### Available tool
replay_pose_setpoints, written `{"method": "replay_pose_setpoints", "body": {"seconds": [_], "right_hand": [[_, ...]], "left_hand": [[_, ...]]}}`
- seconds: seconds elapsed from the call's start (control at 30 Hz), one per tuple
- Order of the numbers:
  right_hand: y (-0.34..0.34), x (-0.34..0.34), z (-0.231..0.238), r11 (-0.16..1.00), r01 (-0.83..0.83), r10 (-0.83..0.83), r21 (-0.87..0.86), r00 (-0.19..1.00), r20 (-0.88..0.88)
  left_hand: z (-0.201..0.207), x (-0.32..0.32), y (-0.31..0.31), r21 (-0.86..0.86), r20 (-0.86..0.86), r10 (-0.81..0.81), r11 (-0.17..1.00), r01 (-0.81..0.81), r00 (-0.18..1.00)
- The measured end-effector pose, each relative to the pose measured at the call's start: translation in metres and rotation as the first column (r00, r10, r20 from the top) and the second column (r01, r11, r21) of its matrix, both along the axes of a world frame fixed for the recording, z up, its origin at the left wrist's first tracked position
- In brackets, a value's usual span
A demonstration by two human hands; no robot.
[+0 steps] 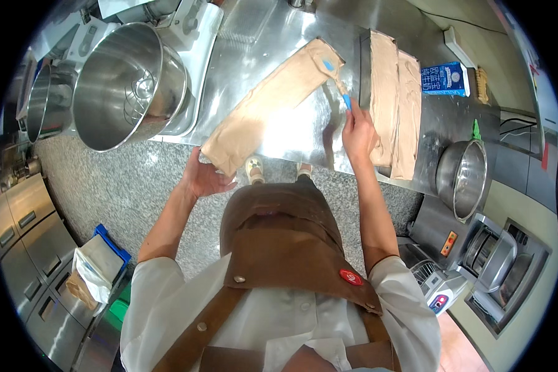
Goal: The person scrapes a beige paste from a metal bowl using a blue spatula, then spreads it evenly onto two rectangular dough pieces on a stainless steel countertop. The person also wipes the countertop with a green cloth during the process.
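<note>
A long narrow pan [263,105] of light brown cream or batter lies slanted on the steel table, its near end jutting past the table edge. My left hand [209,177] grips that near end, thumb at the side and fingers partly hidden below. Held in my right hand [359,135] is a spatula [336,77] with blue parts, its tip on the cream near the far end. Right of that hand stand two more long strips of the same cream, a left one [383,93] and a right one [407,118], side by side and touching.
A big steel mixing bowl [99,84] with a whisk [136,96] stands at the left beside a white machine [198,56]. On the right are a blue carton [443,79], a green-handled tool [476,130] and a tilted steel bowl [462,177]. Steel drawers [43,248] line the lower left.
</note>
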State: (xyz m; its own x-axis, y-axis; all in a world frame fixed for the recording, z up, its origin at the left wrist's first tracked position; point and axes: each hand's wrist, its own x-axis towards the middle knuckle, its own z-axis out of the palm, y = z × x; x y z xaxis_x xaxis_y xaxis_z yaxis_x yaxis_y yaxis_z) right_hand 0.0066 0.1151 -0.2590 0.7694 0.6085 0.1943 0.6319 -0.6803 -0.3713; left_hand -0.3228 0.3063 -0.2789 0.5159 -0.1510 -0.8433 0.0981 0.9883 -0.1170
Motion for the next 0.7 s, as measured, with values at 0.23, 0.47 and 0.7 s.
{"method": "replay_pose_setpoints", "body": {"seconds": [0.23,0.47,0.7], "right_hand": [[-0.032,-0.037,-0.002,0.990,-0.133,0.136,0.041,0.987,-0.090],[0.003,0.001,-0.003,1.000,-0.026,0.026,-0.016,0.999,0.018],[-0.002,-0.005,0.001,1.000,-0.002,0.005,0.020,0.990,-0.138]], "left_hand": [[-0.011,-0.007,0.001,-0.024,0.031,0.020,1.000,-0.020,0.999],[-0.011,-0.007,0.001,-0.028,0.057,0.027,0.999,-0.026,0.998],[-0.007,-0.006,0.000,-0.012,0.052,0.027,1.000,-0.026,0.998]]}}
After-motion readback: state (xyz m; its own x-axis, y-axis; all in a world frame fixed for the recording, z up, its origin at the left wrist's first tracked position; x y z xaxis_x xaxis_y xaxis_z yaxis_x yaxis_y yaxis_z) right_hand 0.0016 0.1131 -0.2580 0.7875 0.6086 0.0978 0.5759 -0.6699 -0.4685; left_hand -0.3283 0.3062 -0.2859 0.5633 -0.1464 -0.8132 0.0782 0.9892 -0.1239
